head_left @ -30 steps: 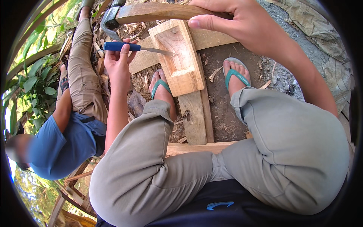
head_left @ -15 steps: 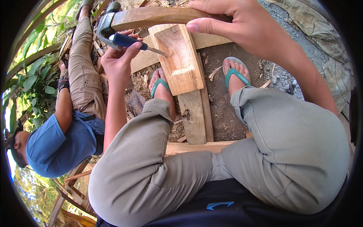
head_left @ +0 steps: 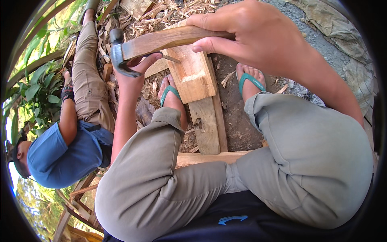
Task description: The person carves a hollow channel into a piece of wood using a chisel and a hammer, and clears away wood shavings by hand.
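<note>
My right hand [head_left: 258,34] is closed around the wooden handle of a claw hammer [head_left: 173,38]. The hammer's metal head lies over my left hand [head_left: 133,76], covering most of its fingers. That hand grips a chisel [head_left: 171,59]; its handle is now hidden, and only the blade shows. The blade slants right, its tip at the hollow of a pale wooden block [head_left: 197,86]. A recess with a stepped near end is cut into the block. Beneath it is a worn plank [head_left: 204,125], between my feet.
A narrow board [head_left: 219,121] runs beside the plank, and a wooden beam [head_left: 189,158] crosses nearer my legs. My feet in green-strapped sandals [head_left: 171,92] flank the block. Wood chips [head_left: 161,16] litter the ground beyond. To the left is another person in a blue shirt [head_left: 68,155].
The hammer has come down and nearer to me, its head now in front of the chisel's handle. The left hand and chisel stay nearly in place.
</note>
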